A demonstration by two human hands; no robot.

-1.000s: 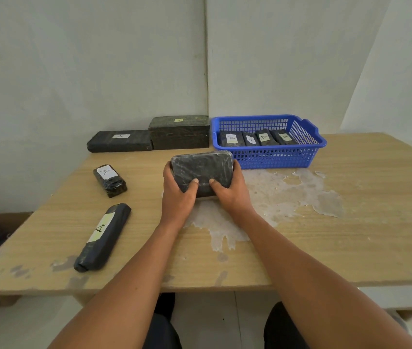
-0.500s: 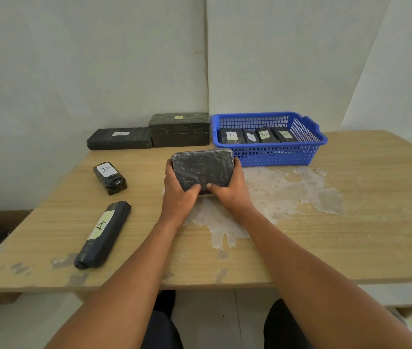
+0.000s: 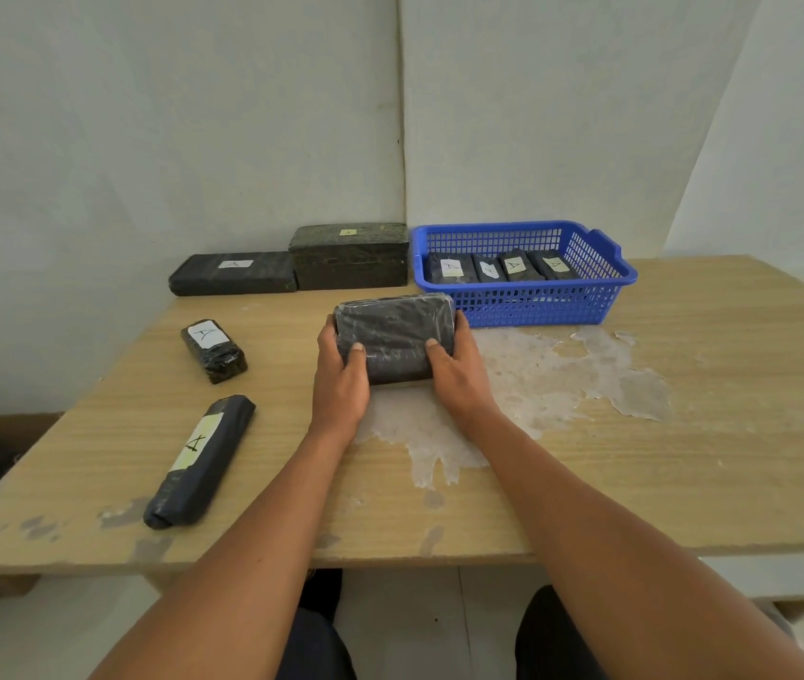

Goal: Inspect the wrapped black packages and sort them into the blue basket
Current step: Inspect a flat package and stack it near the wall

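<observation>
Package (image 3: pixel 392 336), black and plastic-wrapped, sits in both my hands at table centre, just in front of the blue basket (image 3: pixel 532 306). My left hand (image 3: pixel 338 380) clamps its left end, thumb on the facing surface near the lower left corner, fingers curled round behind, out of sight. My right hand (image 3: pixel 459 373) does the same on the right end, thumb pressed on the front, fingers wrapped round the back edge. Package is tilted with its broad face toward me; can't tell if the bottom edge touches the wooden table (image 3: pixel 684 434) or hangs just above it. No label visible on the face I see. Wrap is glossy and wrinkled. Basket is at the back right by the wall, holding four small black packages (image 3: pixel 498 267) side by side, each with a white label marked with a handwritten letter. Left of the basket, against the wall: a taller dark block (image 3: pixel 348 257) with a small yellowish tag on top, touching or just beside a flatter black block (image 3: pixel 233 273) with a white label. On the left side of the table: a short labelled bundle (image 3: pixel 213 350), and nearer me a long labelled roll (image 3: pixel 199 463) lying diagonally. A whitish peeled patch (image 3: pixel 537 380) covers the tabletop under and right of my hands.
</observation>
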